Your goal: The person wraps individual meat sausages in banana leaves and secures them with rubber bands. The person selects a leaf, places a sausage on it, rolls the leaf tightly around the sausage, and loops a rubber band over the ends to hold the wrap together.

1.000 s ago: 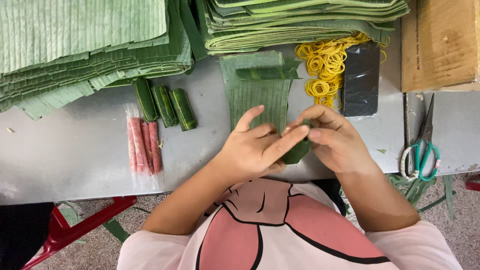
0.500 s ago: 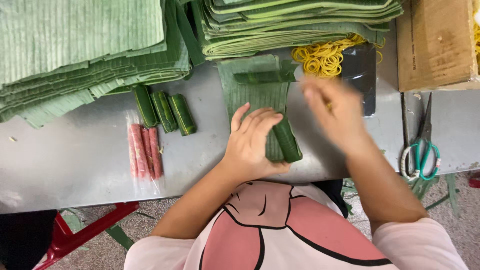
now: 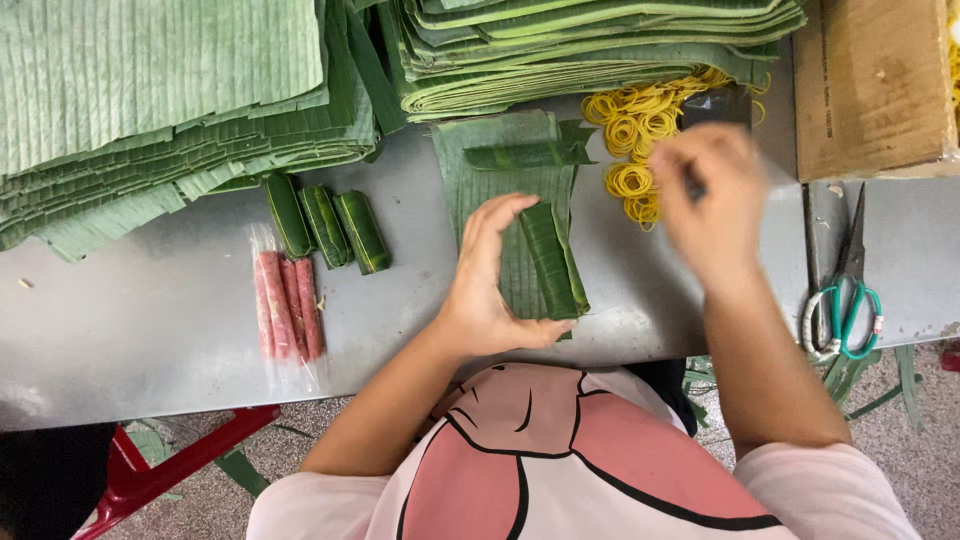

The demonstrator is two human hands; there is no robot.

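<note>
Your left hand (image 3: 490, 285) curls around a leaf-wrapped roll (image 3: 552, 262), fingers half closed on its ends. Your right hand (image 3: 712, 200), blurred, hovers beside yellow rubber bands (image 3: 632, 130); I cannot tell its grip.

Cardboard box (image 3: 875, 85) at top right corner, brown, rectangular, flaps plain, sitting on grey surface (image 3: 150, 330) just right of yellow bands. Clear plastic wrap (image 3: 285, 305) at left on surface, thin, glossy, holding three pink sausage sticks side by side, just below three green leaf rolls. No labels, signs or screens legible or visible elsewhere.
</note>
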